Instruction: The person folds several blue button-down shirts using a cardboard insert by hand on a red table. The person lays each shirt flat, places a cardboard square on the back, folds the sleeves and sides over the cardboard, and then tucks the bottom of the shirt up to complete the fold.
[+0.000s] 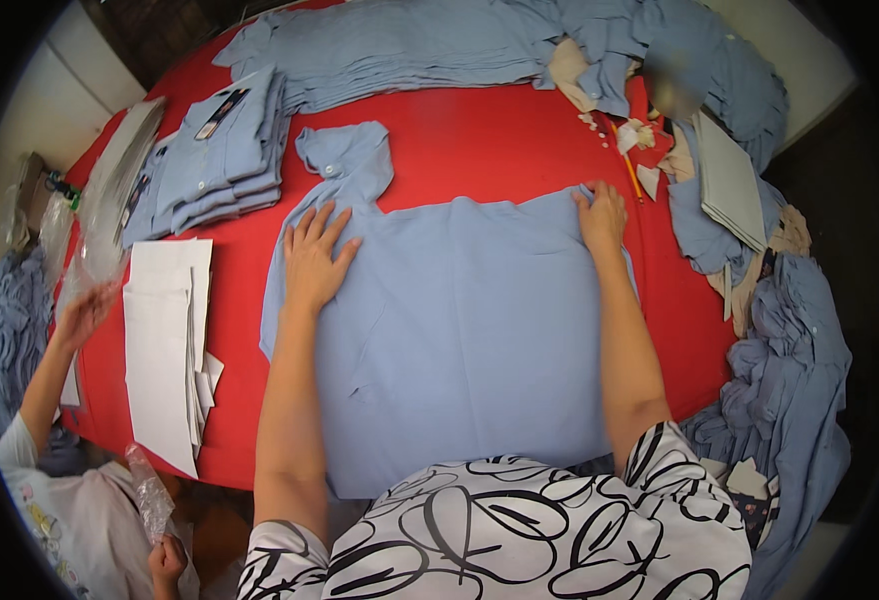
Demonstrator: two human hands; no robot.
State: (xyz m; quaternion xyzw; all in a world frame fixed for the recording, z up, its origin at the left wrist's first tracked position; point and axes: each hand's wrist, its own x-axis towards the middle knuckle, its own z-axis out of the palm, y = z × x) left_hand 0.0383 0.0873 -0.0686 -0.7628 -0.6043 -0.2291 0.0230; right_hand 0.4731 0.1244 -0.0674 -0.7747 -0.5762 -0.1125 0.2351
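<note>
A light blue shirt (pixel 469 320) lies spread in front of me, its plain panel facing up and a sleeve with a buttoned cuff (pixel 334 168) stretching away at the far left. My left hand (pixel 317 262) rests flat on the shirt's left side, fingers spread. At the far right corner, my right hand (pixel 604 215) has its thumb and bent fingers closed on the cloth edge. The shirt's near end drops toward my body.
Folded shirts (pixel 224 140) are stacked at the far left, above white card sheets (pixel 159 350). More shirts (pixel 409 50) line the back of the red table (pixel 459 140). A pencil (pixel 627 160) and scraps lie right. At left, another person's hand (pixel 84 315) reaches toward clear plastic bags (pixel 109 215).
</note>
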